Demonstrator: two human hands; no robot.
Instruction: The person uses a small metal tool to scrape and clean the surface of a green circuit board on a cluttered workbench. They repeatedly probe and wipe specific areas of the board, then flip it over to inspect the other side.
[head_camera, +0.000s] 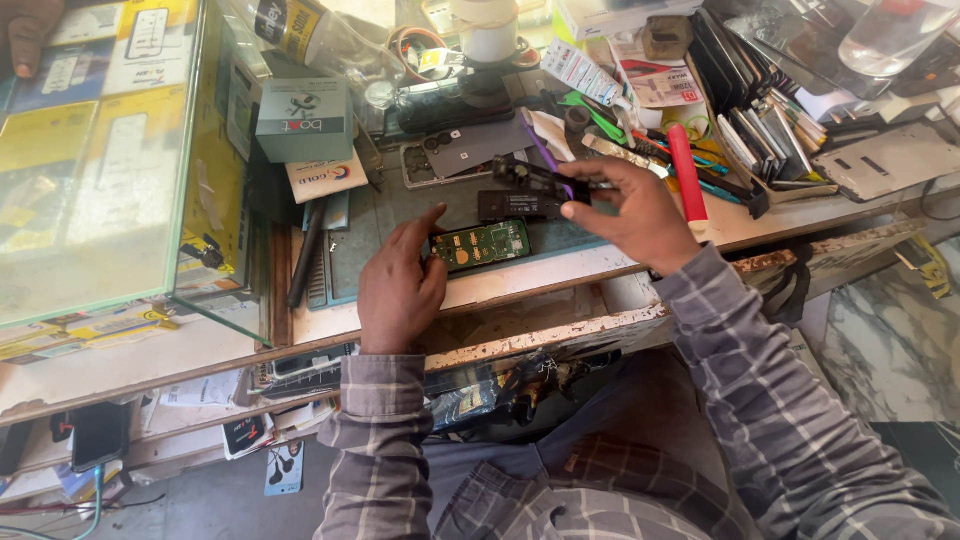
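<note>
A green circuit board (482, 244) lies at the front of the grey work mat (400, 205). My left hand (400, 285) rests beside it, thumb and forefinger touching its left end. My right hand (630, 212) hovers just right of the board and pinches a thin purple tool (545, 158) by its lower end. Directly behind the board lies a black phone part (520, 205), and a darker black frame piece (525, 175) sits behind that. My right hand's fingertips are close to both black parts.
A glass display case (110, 170) with yellow packages fills the left. A grey box (304, 120), a tape roll (488, 35), a red-handled tool (686, 180), stacked phone parts (760, 130) and loose tools crowd the bench. Another person's hand (28, 35) shows at top left.
</note>
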